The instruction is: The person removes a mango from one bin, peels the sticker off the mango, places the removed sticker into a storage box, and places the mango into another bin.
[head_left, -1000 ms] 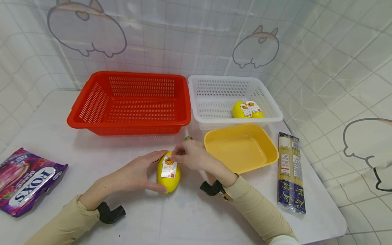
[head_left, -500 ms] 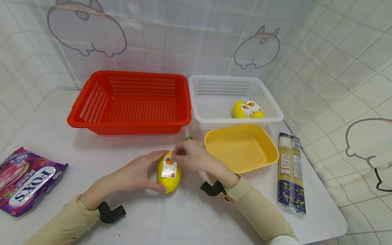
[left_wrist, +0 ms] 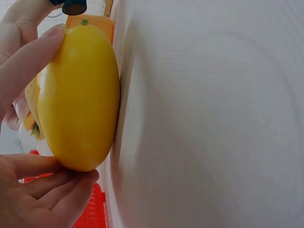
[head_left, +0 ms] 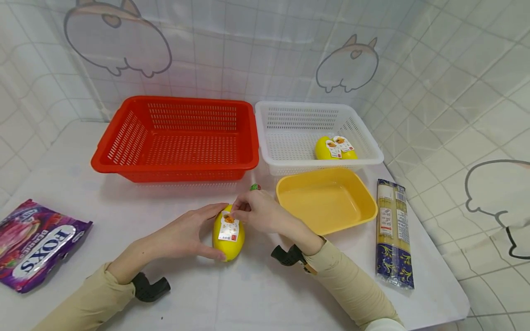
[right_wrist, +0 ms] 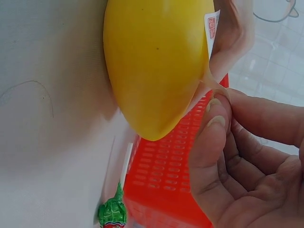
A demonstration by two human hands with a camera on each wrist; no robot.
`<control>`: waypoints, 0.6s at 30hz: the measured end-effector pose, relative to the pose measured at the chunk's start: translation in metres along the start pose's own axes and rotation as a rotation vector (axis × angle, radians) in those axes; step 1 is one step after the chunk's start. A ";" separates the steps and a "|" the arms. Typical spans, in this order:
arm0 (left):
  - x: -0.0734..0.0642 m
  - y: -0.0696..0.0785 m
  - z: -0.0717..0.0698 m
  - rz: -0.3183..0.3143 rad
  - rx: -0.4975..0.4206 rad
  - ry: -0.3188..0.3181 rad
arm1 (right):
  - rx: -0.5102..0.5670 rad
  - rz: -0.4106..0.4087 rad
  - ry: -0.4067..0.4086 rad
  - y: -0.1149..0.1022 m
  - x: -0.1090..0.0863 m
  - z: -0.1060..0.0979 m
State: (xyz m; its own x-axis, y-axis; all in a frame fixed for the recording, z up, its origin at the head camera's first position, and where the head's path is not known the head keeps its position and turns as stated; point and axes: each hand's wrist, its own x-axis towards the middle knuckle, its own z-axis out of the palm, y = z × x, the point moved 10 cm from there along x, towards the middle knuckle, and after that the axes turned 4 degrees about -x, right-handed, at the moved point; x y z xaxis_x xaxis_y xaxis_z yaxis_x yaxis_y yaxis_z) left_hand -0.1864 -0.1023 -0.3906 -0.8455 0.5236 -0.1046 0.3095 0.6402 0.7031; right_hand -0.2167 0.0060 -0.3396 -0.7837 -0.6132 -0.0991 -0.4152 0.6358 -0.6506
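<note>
A yellow mango [head_left: 233, 248] with a white picture label [head_left: 228, 232] lies on the table. My left hand [head_left: 182, 233] grips it from the left, thumb at the near end and fingers at the far end. In the left wrist view its smooth side and small green stem tip [left_wrist: 84, 22] show. Over the label's upper right edge, my right hand [head_left: 262, 211] pinches a thin clear film [right_wrist: 216, 85] between thumb and forefinger. The right wrist view shows the film stretched from the fruit's surface to the fingertips.
Behind stand a red basket [head_left: 174, 174] and a white basket [head_left: 285, 163] holding yellow mangoes [head_left: 325, 149]. A yellow tub [head_left: 331, 202] and a noodle pack [head_left: 391, 234] are on the right. A purple Fox's bag [head_left: 37, 243] lies left. A green-wrapped lollipop [right_wrist: 113, 212] is near the red basket.
</note>
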 end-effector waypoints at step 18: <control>0.000 -0.002 0.000 0.001 -0.046 -0.011 | 0.024 -0.089 0.041 -0.013 -0.006 -0.014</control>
State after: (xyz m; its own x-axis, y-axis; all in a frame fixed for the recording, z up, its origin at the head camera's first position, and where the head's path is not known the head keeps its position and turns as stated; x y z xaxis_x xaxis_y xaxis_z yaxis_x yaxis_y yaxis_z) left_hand -0.1872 -0.1036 -0.3924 -0.8403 0.5306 -0.1113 0.2901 0.6135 0.7344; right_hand -0.2125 0.0080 -0.3202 -0.7625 -0.6469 -0.0095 -0.4732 0.5677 -0.6737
